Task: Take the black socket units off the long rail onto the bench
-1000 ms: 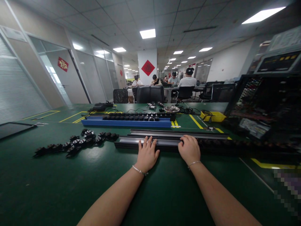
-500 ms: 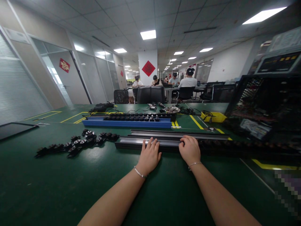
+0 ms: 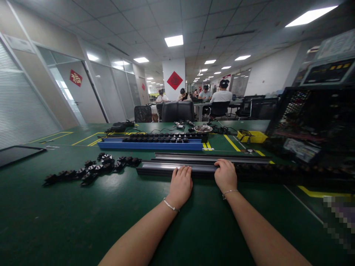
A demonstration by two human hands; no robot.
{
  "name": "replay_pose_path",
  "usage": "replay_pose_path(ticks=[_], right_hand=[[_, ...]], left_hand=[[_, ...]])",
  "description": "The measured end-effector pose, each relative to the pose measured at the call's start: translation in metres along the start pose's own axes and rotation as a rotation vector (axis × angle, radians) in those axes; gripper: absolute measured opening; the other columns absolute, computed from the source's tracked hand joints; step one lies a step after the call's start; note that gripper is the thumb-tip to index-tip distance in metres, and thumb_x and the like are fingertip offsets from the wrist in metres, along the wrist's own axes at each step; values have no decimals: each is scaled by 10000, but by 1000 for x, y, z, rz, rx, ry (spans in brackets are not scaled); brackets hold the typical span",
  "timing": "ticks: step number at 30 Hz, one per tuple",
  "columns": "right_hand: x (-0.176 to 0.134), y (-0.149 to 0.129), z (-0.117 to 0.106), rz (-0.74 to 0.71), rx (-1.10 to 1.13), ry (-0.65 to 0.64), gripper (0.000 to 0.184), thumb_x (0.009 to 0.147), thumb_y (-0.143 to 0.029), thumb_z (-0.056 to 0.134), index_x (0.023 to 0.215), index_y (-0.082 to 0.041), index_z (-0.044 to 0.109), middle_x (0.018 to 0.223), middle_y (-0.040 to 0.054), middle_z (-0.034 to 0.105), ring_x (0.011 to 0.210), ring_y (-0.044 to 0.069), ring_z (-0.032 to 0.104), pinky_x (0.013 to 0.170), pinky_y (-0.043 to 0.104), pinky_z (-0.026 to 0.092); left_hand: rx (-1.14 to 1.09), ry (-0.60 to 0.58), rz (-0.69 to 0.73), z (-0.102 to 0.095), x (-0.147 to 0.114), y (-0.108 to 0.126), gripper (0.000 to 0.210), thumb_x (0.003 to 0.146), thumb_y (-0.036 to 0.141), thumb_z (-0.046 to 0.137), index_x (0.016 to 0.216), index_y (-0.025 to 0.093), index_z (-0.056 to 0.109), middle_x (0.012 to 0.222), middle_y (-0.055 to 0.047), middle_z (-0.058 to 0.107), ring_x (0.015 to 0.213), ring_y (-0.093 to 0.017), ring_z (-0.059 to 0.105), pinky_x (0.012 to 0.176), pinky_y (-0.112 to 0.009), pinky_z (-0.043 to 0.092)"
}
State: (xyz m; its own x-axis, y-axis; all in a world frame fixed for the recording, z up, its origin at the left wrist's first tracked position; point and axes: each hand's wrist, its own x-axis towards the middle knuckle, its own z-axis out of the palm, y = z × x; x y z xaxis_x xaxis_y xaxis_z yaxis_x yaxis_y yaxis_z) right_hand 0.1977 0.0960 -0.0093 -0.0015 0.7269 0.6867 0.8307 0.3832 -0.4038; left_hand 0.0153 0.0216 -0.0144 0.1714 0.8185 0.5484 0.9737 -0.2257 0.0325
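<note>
A long black metal channel (image 3: 155, 167) with a shiny inner face lies across the green table in front of me. My left hand (image 3: 181, 185) rests at its near edge, fingers stretched out side by side with the tips on the rim. Further right, my right hand (image 3: 226, 176) is curled over the same channel, its fingers bent around the edge; whatever is under them is hidden. Right of that hand, a row of small dark parts (image 3: 280, 171) runs along the channel's line. Just behind lies a second black channel (image 3: 210, 158).
Small black clip-like parts (image 3: 95, 168) lie loose at the left. Behind the channels are a blue rail (image 3: 149, 145) with dark parts along it, a metal bowl (image 3: 203, 128) and a yellow tray (image 3: 253, 137). An open computer case (image 3: 313, 122) stands right. Several people sit further back.
My left hand has slid right along the channel's near edge, and its fingers have drawn closer together. My right hand has moved very slightly right, staying on the channel.
</note>
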Motion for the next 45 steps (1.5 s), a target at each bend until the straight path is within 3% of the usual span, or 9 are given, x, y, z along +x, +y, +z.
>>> replay_pose_path(ticks=[9, 13, 21, 31, 45], right_hand=[[-1, -5, 2, -27, 34, -5, 299, 704, -62, 376, 813, -167, 634, 986, 116, 616, 1007, 232, 493, 930, 387, 387], [-1, -7, 0, -31, 14, 44, 273, 706, -78, 399, 818, -164, 632, 983, 104, 626, 983, 222, 511, 915, 370, 406], [0, -9, -5, 71, -100, 24, 309, 737, -133, 417, 980, -135, 609, 1089, 122, 612, 974, 232, 533, 868, 369, 421], [-1, -12, -6, 87, -100, -36, 309, 754, -136, 409, 1005, -139, 590, 1097, 106, 625, 976, 223, 560, 873, 344, 436], [-2, -14, -6, 47, -75, -65, 318, 766, -141, 402, 1032, -144, 575, 1072, 102, 628, 978, 222, 562, 877, 348, 436]], left_hand=[[-43, 20, -1, -3, 0, 3, 412, 873, 293, 426, 1270, 192, 462, 1262, -76, 565, 1208, -209, 452, 1061, -420, 306], [-18, 21, -6, -3, -1, 2, 419, 858, 303, 452, 1268, 214, 468, 1313, -71, 523, 1263, -235, 392, 1077, -475, 267], [96, 18, -164, 1, -1, -8, 469, 863, 391, 434, 1288, 197, 468, 1413, -115, 408, 1336, -326, 266, 1057, -592, 216], [59, 10, 18, -1, -1, -5, 443, 871, 362, 430, 1287, 213, 451, 1411, -78, 416, 1340, -288, 267, 1081, -537, 226], [17, 7, 24, -1, -1, -6, 430, 855, 325, 458, 1271, 214, 450, 1312, -77, 512, 1231, -259, 408, 1078, -537, 235]])
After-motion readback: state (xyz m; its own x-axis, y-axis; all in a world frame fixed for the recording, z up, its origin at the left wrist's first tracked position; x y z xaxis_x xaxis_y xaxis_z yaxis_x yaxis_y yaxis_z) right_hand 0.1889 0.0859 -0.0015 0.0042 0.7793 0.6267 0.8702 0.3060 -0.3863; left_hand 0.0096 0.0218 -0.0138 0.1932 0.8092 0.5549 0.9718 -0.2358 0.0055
